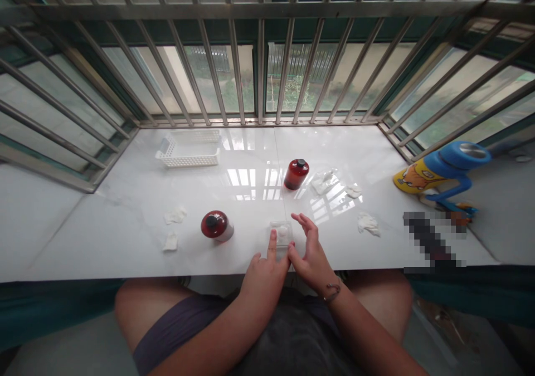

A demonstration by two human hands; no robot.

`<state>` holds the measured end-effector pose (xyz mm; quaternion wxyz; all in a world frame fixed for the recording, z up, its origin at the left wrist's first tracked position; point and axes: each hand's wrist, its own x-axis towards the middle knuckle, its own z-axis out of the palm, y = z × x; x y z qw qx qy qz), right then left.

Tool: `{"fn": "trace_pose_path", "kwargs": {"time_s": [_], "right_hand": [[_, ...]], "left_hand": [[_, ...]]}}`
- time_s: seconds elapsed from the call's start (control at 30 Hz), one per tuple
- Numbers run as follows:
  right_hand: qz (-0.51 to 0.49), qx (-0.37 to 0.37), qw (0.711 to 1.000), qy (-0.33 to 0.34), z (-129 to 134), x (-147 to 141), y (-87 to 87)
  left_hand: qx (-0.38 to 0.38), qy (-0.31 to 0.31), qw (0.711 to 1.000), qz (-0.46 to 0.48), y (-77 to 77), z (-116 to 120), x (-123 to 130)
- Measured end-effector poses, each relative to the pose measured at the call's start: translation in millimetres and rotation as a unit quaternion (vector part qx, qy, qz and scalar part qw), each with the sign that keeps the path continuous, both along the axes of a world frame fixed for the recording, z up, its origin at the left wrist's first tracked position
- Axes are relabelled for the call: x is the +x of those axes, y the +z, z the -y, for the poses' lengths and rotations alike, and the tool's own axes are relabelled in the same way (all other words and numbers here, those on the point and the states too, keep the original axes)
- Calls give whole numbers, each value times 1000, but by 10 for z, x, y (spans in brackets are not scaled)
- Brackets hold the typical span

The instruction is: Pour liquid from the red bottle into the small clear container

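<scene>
A small clear case (281,233) with a round white shape in it lies near the table's front edge. My left hand (267,270) reaches over its front left corner, index finger stretched onto the case and the other fingers partly spread. Just right of the case is my right hand (310,256), its upper fingers extended and apart, the thumb close to the left fingertips. Something small and pink shows at that thumb, too small to make out. One red bottle (214,225) with a black cap stands left of the case; another red bottle (296,174) stands behind it.
A white perforated basket (190,157) sits at the back left. Crumpled white tissues (368,224) and a clear wrapper (324,181) lie on the white table (125,225). A blue and yellow flask (430,170) is at the right, near a pixelated object. Metal bars (259,64) line the window.
</scene>
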<state>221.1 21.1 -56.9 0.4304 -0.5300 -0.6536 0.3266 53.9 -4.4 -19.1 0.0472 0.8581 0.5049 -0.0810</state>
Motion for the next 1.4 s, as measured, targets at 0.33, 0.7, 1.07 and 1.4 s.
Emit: {"fn": "trace_pose_path", "kwargs": {"time_s": [0.33,0.7,1.07,1.4], "right_hand": [[-16,-3,1000,0,4,7,-4],[-7,-4,1000,2,-1,32,-10],[-4,8,1000,-4,-1,27,8],[6,-2,1000,4,-20,37,4]], "left_hand": [[-8,0,1000,1,2,-15,12],[1,6,1000,-11,12,-11,20],[-5,-3,1000,-8,34,-28,5],[5,-10,1000,-2,-34,-25,-20]]}}
